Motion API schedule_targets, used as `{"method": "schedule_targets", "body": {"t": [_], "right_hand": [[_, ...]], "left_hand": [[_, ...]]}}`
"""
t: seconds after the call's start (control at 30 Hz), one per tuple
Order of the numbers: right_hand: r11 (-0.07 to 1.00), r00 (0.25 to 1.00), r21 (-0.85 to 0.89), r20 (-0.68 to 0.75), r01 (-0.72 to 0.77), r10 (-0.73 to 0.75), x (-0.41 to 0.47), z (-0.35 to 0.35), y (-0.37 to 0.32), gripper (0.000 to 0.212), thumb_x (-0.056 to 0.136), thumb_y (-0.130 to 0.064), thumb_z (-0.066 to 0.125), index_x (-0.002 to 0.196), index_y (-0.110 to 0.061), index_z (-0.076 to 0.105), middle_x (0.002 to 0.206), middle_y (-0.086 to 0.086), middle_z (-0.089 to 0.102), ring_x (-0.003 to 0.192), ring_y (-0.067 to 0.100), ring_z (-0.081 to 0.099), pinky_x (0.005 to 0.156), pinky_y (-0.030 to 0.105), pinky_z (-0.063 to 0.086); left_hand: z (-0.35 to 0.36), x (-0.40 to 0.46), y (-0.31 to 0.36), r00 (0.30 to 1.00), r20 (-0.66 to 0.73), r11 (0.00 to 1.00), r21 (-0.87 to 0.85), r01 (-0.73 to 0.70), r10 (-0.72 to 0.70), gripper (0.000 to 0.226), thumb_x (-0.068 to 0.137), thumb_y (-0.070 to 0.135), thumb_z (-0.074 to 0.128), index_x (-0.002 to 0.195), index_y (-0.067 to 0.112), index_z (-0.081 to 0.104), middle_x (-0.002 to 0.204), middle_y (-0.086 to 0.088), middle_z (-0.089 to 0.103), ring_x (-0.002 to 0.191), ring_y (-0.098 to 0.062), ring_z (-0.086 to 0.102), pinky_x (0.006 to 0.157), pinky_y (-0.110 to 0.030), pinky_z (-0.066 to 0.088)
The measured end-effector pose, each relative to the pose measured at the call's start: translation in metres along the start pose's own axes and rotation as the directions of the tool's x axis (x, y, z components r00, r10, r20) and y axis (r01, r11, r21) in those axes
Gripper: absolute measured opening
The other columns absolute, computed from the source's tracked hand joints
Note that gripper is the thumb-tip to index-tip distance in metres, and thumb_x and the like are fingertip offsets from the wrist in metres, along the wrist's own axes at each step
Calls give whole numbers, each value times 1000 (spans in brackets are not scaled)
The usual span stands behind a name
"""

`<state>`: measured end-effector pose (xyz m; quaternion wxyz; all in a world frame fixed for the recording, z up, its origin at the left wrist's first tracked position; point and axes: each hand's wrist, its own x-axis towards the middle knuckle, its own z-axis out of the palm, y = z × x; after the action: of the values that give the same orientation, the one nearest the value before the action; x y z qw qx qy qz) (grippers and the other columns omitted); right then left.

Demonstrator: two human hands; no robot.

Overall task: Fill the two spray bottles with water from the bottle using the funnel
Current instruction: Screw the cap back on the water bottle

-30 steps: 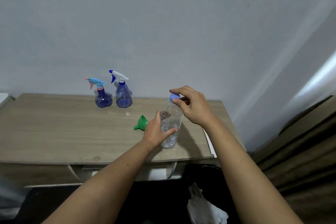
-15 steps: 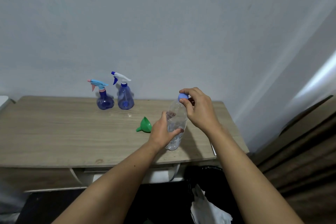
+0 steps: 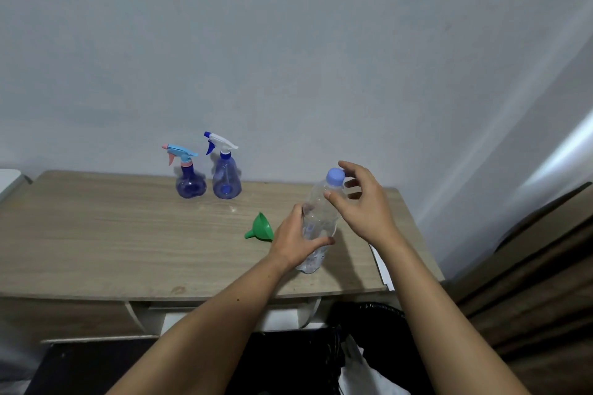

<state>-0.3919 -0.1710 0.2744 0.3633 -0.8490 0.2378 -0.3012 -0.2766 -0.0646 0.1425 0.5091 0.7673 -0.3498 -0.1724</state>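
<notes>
Since the earlier frame, our right hand (image 3: 362, 205) fingers have loosened around the cap (image 3: 335, 177); our left hand (image 3: 296, 240) grips the bottle (image 3: 321, 221).

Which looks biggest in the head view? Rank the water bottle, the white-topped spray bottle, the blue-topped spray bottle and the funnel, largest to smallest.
1. water bottle, though it is nearest the camera, which inflates it
2. white-topped spray bottle
3. blue-topped spray bottle, slightly shorter
4. funnel, clearly smallest
</notes>
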Motion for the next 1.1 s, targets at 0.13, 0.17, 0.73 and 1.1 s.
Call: {"method": "schedule_targets", "body": {"t": [0.13,0.17,0.73,1.1], "right_hand": [[998,998,8,-3,-66,66,-15,11,14,84,78,-39,91,149,-33,47,138,-13,53,122,5,56,97,26,49],[996,996,21,8,-92,92,-19,15,19,88,75,-42,92,150,-33,45,139,-13,51,124,6,56,100,29,50],[973,976,103,-51,-208,214,-43,61,54,112,64,-45,97,153,-31,31,149,-9,49,130,5,54,102,32,54],[942,943,52,-14,-332,333,-76,95,98,110,69,-37,98,156,-20,34,151,-3,45,131,10,51,106,28,45]], "left_hand": [[1,-6,-17,1000,23,1000,-20,22,-21,113,56,57,102,149,26,46,145,11,58,134,-11,56,112,-36,48],[1,-8,-23,999,29,999,-22,29,-29,119,53,55,103,152,24,45,147,11,57,136,-11,55,114,-36,48],[12,-25,-76,998,55,991,-133,32,-25,96,68,50,94,152,26,53,144,15,66,131,-4,64,113,-40,54],[-57,-19,-130,980,-171,990,85,116,-101,93,62,40,105,138,9,60,134,-6,69,119,-21,70,104,-44,56]]}}
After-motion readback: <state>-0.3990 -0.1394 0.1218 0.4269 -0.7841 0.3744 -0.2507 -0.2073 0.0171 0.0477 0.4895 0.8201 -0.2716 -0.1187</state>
